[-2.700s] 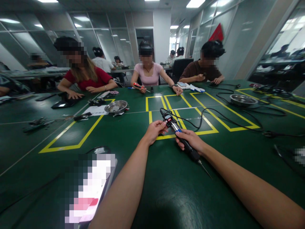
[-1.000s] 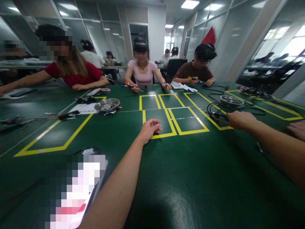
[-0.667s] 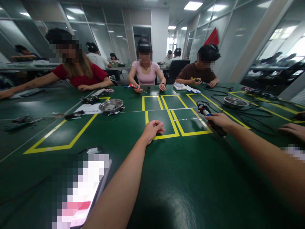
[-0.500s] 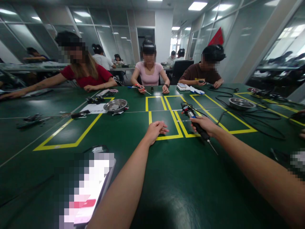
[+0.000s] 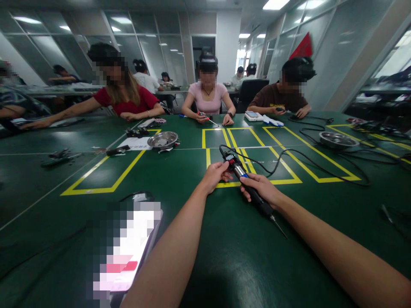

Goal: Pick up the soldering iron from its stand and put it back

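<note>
My right hand (image 5: 262, 188) is wrapped around the black body of an electric screwdriver (image 5: 258, 202), which has a silver and blue band. Its thin bit slants down toward me, to the right, above the table. At the tool's rear end, my left hand (image 5: 214, 177) has its thumb and fingers closed on the part with a red piece and the cord connection. Some of the left fingertips are hidden behind the tool. A black cord (image 5: 272, 170) loops from that end away to the right.
On the green table (image 5: 180, 171), yellow tape marks out rectangles. Metal bowls stand at left (image 5: 162, 140) and right (image 5: 338, 140). A lit phone-like screen (image 5: 135, 239) lies near my left forearm. Across the table, a person in pink (image 5: 208, 97) holds a screwdriver (image 5: 208, 118).
My right hand has brought the electric screwdriver left and nearer to me. The left hand, which was apart from it, now grips its rear end. The view has shifted slightly.
</note>
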A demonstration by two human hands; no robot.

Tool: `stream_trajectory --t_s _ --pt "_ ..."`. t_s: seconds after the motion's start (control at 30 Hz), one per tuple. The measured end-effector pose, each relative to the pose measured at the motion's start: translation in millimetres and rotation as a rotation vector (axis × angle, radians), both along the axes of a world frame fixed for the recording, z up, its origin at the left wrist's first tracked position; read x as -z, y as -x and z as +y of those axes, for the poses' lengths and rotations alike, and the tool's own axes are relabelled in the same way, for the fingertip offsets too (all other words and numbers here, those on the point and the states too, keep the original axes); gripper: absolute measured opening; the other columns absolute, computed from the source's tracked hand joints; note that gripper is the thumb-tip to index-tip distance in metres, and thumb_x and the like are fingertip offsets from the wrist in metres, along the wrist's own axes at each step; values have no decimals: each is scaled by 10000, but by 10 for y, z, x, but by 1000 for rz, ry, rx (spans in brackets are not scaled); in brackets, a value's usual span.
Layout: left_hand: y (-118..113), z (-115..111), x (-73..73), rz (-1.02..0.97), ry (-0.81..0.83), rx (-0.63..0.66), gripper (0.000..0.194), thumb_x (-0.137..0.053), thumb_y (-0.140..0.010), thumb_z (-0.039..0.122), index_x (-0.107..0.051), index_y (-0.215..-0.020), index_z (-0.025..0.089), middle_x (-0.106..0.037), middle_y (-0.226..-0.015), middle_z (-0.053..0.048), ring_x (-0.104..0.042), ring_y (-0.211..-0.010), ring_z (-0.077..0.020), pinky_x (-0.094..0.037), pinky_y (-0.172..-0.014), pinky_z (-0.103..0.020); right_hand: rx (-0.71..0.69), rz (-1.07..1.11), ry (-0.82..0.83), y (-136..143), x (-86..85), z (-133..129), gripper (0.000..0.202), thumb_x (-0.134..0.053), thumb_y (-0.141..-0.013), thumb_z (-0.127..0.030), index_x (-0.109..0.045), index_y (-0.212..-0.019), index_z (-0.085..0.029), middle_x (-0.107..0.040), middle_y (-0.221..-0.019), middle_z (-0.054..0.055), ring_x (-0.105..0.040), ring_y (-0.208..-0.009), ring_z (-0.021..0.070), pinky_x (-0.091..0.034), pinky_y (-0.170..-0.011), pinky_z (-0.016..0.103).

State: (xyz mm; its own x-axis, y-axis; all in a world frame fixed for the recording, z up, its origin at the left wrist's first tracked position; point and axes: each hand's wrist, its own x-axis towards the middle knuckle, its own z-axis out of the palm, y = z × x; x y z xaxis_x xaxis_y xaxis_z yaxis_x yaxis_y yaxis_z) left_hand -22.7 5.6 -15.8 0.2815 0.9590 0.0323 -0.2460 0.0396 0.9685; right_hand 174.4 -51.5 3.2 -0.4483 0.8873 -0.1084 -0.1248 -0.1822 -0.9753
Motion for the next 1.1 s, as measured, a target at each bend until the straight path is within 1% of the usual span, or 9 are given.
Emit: stream_trajectory --t_s 0.1,0.27,0.43,0.57,0.77,1.1 --pt "-1 -1 3 48 -34 34 399 -629 -818 484 -604 -840 86 -678 -803 -117 -634 -578 -123 -435 -478 -206 20 28 -6 -48 31 -36 315 -681 -812 -406 -557 -963 -159 -629 -726 25 -534 -483 103 -481 -435 241" --pt "-1 -19 -39 28 -11 13 386 -636 -812 473 -602 -789 89 -655 -726 -91 -612 -539 -116 -418 -455 -205 37 55 12 -59 7 -59 331 -698 -794 -410 -566 -959 -156 -629 -714 21 -526 -477 99 -474 -431 235" --pt "-3 -41 -77 -17 17 -12 364 -647 -808 450 -602 -831 89 -651 -725 -81 -597 -523 -110 -395 -436 -200 64 88 36 -47 -9 -65 335 -713 -779 -408 -570 -943 -154 -633 -713 24 -524 -477 97 -463 -418 227" --pt "-1 -38 -67 6 2 23 385 -645 -808 470 -601 -833 88 -646 -734 -80 -602 -537 -110 -401 -449 -200 73 118 41 -56 -11 -62 355 -727 -764 -402 -578 -974 -157 -634 -709 27 -518 -474 97 -456 -406 223" --pt "19 -19 -34 14 -6 62 410 -646 -804 491 -601 -869 88 -665 -800 -101 -613 -583 -108 -424 -494 -206 78 118 41 -67 -10 -58 322 -735 -749 -409 -580 -878 -159 -635 -716 35 -519 -473 96 -455 -410 226" --pt "16 -22 -42 -18 -7 84 352 -648 -825 409 -617 -934 76 -673 -889 -129 -624 -620 -115 -416 -504 -206 88 109 28 -75 19 -48 331 -729 -755 -417 -572 -886 -157 -635 -720 33 -519 -479 98 -457 -410 229"
